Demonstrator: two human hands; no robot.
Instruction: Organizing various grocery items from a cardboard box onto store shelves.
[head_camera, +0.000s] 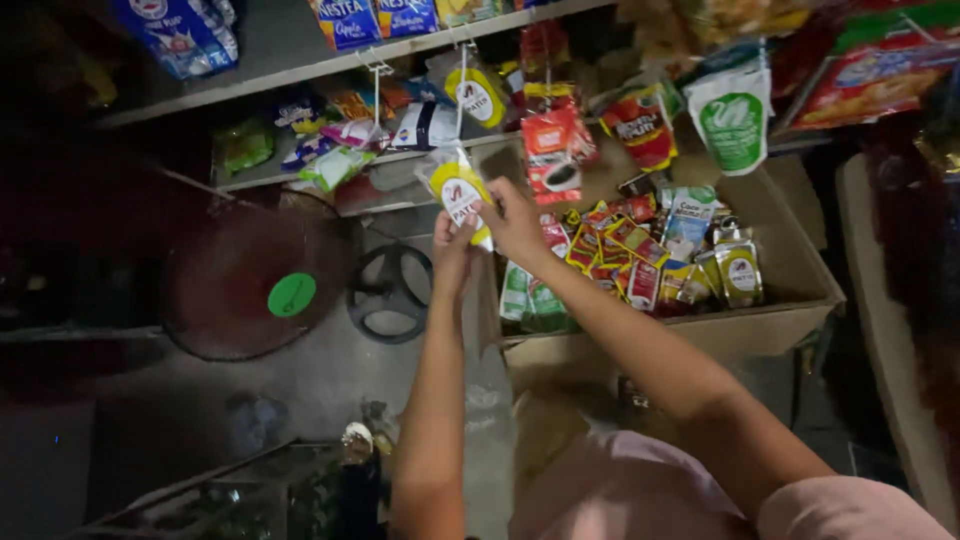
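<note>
Both hands meet at the middle of the frame on a clear packet with a yellow label (457, 190). The left hand (452, 243) grips its lower edge from below, fingers closed on the plastic. The right hand (512, 222) pinches the packet's right side, thumb and fingers shut on it. The packet sits in the air just below a metal hook (377, 68) fixed to the shelf edge (330, 62), where a second packet of the same kind (476, 92) hangs a little higher, toward the upper middle.

To the right of centre a cardboard box (790, 270) holds many small sachets (625, 255), red, yellow and green, packed close together. Above it hang a red sachet with a coffee cup picture (553, 152) and a white pouch with a green circle (732, 118). In the dim left of the frame stands a round fan guard with a green disc (290, 295) at its centre.

Judged from the grip, the step in hand is handling one packet of a hanging strip, either parting it from its neighbours or raising it to the hook; the frame does not show which. Either way the next move calls for a steady two-handed hold, with the top of the packet kept level and clear of the red sachet just beside it.
</note>
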